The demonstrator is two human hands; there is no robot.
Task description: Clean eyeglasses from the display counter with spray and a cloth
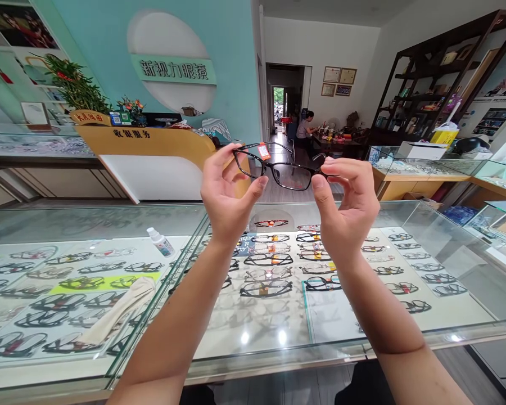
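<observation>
A pair of black-framed eyeglasses (293, 176) is held up above the glass display case (253, 360), slightly tilted, with a small red and white tag on one lens. My left hand (230, 188) grips the frame's left end, thumb near the lower rim and fingers behind. At the other end, my right hand (348, 197) pinches the frame by the hinge between thumb and fingers. Rows of eyeglasses (269, 259) lie in the case below my hands. Left of my forearm, a white spray bottle (161, 242) and a cream cloth (120, 309) rest on the glass.
Behind the case stands a yellow and white counter (160, 152) with a plant (73, 84). A person (306, 128) sits at a cluttered table farther back. To the right are another glass showcase (421, 169), a white box (422, 150) and a dark shelf (430, 79).
</observation>
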